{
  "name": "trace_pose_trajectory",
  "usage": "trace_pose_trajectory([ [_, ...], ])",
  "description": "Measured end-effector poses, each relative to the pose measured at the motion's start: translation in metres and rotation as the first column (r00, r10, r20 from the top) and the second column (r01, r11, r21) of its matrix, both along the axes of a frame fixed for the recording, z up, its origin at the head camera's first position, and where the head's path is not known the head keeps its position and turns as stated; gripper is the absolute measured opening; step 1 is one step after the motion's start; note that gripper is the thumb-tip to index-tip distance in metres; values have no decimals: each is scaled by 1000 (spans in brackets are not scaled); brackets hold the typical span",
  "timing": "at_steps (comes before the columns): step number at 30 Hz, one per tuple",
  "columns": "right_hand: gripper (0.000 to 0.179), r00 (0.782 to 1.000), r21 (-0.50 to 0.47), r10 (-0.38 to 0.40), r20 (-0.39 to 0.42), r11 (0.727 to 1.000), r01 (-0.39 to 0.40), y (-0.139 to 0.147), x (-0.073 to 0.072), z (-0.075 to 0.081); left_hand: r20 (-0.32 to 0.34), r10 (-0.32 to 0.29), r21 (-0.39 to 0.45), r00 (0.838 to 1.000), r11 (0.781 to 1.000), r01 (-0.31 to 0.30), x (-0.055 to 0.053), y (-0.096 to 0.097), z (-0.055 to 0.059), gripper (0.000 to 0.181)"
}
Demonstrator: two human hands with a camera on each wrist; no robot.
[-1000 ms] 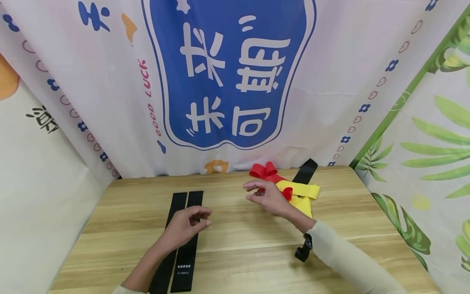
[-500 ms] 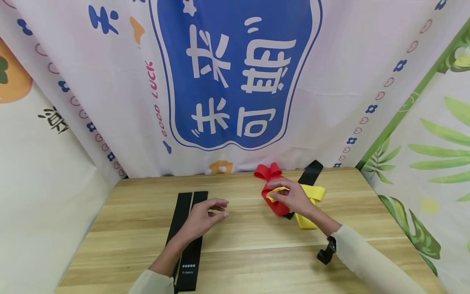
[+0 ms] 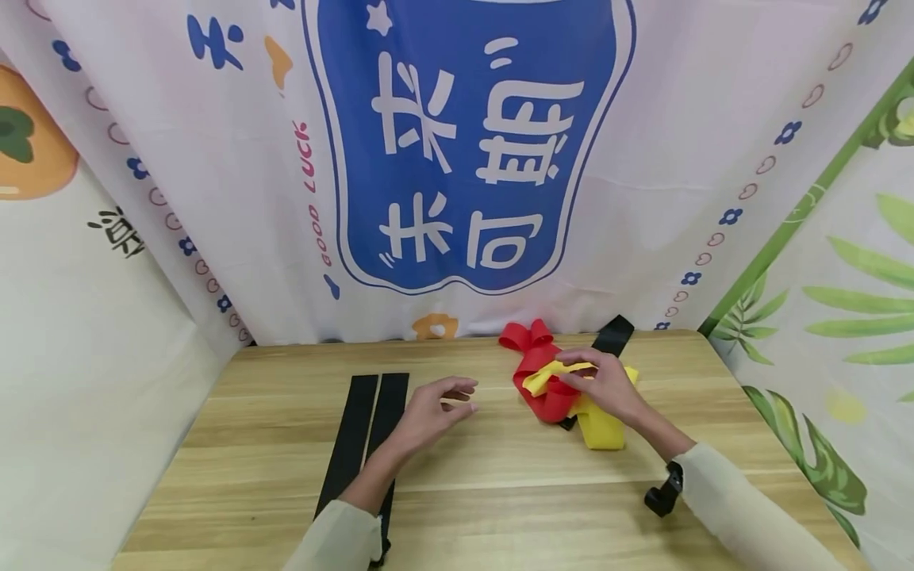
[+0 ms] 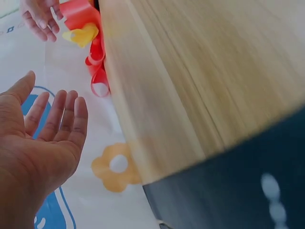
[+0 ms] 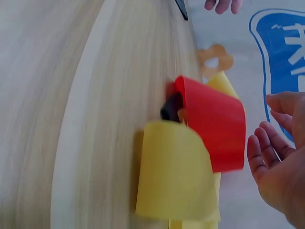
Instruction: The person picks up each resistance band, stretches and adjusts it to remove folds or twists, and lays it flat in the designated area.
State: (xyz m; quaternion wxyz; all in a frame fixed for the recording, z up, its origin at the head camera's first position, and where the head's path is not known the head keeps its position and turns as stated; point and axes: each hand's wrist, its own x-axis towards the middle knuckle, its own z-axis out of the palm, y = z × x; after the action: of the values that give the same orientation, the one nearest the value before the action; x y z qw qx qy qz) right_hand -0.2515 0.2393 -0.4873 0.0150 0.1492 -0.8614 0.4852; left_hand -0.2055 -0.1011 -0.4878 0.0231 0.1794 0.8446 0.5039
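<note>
Our right hand [image 3: 607, 386], thumb and fingers parted with nothing visibly grasped, hovers at the yellow loop band [image 3: 550, 374], whose strip slants leftward from beneath the fingertips across the red loop band [image 3: 551, 408], our empty left hand [image 3: 428, 412] well apart.

A red band [image 3: 553, 409] lay loosely looped near the far edge of the table [image 3: 514, 500]. A yellow band [image 3: 602, 429], partly bunched, lay across it. A black band [image 3: 614, 335] slanted out beneath both. Two black strips [image 3: 348, 448] lay flat, side by side, well to the left.
</note>
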Motion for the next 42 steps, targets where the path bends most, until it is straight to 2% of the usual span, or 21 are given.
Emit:
trace_pose_trajectory([
  [7,36,998,1,-60,9,998,60,24,-8,-6,6,-15,15,1000,1000,15,-9,15,-5,39],
  [11,37,997,45,-81,-9,996,81,37,-11,-8,14,-12,17,1000,1000,12,-14,21,-7,42],
  [18,35,993,133,-111,-37,984,115,62,-16,-17,-11,-15,21,1000,1000,15,-21,32,-14,42],
  [27,38,989,179,-144,17,974,139,85,-20,-31,49,13,0,999,1000,-13,-28,53,-16,46],
  [42,39,991,222,-134,-10,966,133,105,-15,-42,111,25,22,993,999,-28,-36,89,-20,48],
])
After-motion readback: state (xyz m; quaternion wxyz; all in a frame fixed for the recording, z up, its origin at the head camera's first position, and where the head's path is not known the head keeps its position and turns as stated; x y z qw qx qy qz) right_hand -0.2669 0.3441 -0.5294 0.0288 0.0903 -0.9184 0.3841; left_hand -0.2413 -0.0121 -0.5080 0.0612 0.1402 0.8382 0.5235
